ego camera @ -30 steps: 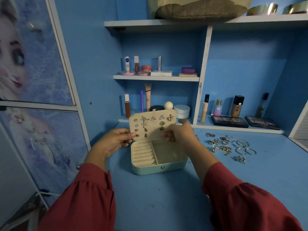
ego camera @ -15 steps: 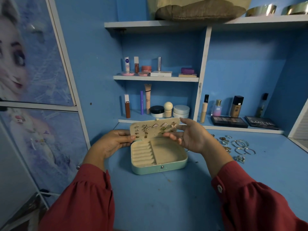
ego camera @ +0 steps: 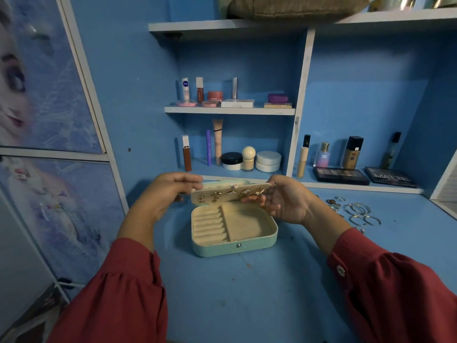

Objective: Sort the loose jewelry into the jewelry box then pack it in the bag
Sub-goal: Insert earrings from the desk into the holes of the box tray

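Mint-green jewelry box [ego camera: 233,246] sits open on the blue desk [ego camera: 247,293], centre of view, between the two forearms. Cream lining inside; ring rolls [ego camera: 210,225] fill the left part, a bare compartment [ego camera: 249,222] the right. Earring panel [ego camera: 230,194] is held nearly flat just above the back of the box, studded with small gold and silver earrings [ego camera: 249,192]. Left hand [ego camera: 168,194] at the panel's left end, fingers curled over its top edge, thumb side hidden, gripping it. Right hand [ego camera: 284,201] at the panel's right end, palm turned up and toward the camera, fingers partly curled under the panel edge, fingertips pinching it. Both arms reach forward from the bottom corners, red sleeves [ego camera: 118,293] down to the wrists, elbows out, hands level with each other. Loose jewelry [ego camera: 356,211] lies on the desk right of the box, well apart from the right hand: hoops, bangles, small rings. Makeup bottles [ego camera: 352,152] and two palettes [ego camera: 341,175] stand on the lower shelf behind. More cosmetics [ego camera: 217,95] on the shelf above. Brown bag [ego camera: 296,6] on the top shelf, partly cut off.
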Motion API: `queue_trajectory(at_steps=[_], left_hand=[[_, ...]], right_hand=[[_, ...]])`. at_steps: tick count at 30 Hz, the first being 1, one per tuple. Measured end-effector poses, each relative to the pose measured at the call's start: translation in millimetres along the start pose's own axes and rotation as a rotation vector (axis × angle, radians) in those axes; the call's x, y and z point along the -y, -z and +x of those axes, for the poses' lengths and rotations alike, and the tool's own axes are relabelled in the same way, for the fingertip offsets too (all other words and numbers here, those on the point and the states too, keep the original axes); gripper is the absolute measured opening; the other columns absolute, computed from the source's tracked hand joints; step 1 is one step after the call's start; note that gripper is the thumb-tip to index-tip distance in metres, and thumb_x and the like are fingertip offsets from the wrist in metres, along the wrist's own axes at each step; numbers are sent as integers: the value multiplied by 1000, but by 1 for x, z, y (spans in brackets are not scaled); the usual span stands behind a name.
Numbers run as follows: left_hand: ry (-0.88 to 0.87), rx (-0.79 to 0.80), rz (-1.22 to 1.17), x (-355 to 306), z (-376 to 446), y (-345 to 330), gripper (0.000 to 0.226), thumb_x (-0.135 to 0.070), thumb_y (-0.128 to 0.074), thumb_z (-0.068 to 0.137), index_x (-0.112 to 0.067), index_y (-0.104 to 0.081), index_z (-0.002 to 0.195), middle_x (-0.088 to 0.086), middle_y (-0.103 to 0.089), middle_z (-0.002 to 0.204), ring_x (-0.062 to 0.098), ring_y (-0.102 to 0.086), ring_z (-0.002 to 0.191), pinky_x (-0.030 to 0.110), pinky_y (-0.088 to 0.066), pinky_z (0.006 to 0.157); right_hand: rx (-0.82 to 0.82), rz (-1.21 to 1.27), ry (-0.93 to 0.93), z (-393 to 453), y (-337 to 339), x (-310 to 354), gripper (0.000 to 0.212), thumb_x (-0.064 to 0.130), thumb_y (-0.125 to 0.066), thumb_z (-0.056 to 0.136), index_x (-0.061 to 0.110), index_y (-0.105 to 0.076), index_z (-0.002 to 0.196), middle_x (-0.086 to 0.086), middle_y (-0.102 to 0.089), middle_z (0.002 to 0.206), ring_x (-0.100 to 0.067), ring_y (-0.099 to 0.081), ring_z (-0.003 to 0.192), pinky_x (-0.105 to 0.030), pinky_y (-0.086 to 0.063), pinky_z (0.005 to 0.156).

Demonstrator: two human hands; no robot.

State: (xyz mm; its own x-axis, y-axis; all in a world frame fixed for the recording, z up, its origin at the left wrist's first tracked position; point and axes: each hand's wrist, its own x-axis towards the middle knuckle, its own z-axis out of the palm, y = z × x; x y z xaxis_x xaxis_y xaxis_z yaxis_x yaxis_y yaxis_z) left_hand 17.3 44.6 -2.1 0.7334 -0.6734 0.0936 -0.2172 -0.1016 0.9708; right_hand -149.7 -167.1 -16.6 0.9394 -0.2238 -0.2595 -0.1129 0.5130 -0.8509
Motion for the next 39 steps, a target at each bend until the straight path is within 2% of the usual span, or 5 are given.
queue_trajectory(at_steps=[7, 13, 16, 20, 39], left_hand=[[-671, -510, -7, -36, -25, -65, 15, -10, -54, 92, -19, -66, 95, -4, -65, 77, 10, -59, 71, 25, -49, 68], [-1170, -218, 491, -23, -66, -132, 17, -12, -54, 88, -5, -69, 85, 7, -66, 79, 26, -61, 72, 37, -49, 66], [-1105, 21, 651, -4, -69, -155, 19, -16, -52, 84, -10, -70, 80, 5, -65, 73, 26, -62, 75, 39, -51, 69], [-974, 171, 901, 14, -58, -163, 33, -23, -44, 82, -14, -75, 82, 0, -67, 80, 28, -61, 92, 43, -54, 84], [-638, 215, 1135, 1, -64, -171, 27, -31, -44, 98, -25, -67, 111, -6, -57, 127, 19, -28, 132, 38, -23, 105]], right_hand=[[86, -51, -44, 2, 6, 4, 31, 11, -40, 71, -3, -67, 71, -17, -69, 79, -3, -28, 32, -10, -15, 32], [64, -86, -82, 11, 18, 3, 6, 13, -59, 70, 11, -58, 65, 0, -42, 60, -13, -9, 61, -22, -11, 58], [97, -82, -90, 15, 24, 2, 42, 12, -72, 52, 11, -55, 91, -9, -50, 78, -9, -16, 49, -19, -17, 45], [125, -71, -83, 11, 24, 3, 35, 10, -60, 65, 8, -57, 99, -11, -64, 84, -4, -27, 34, -14, -18, 37], [95, -118, -77, 0, 14, 3, 42, 9, -50, 71, 9, -49, 114, 0, -62, 58, -3, -38, 36, -13, -26, 38]])
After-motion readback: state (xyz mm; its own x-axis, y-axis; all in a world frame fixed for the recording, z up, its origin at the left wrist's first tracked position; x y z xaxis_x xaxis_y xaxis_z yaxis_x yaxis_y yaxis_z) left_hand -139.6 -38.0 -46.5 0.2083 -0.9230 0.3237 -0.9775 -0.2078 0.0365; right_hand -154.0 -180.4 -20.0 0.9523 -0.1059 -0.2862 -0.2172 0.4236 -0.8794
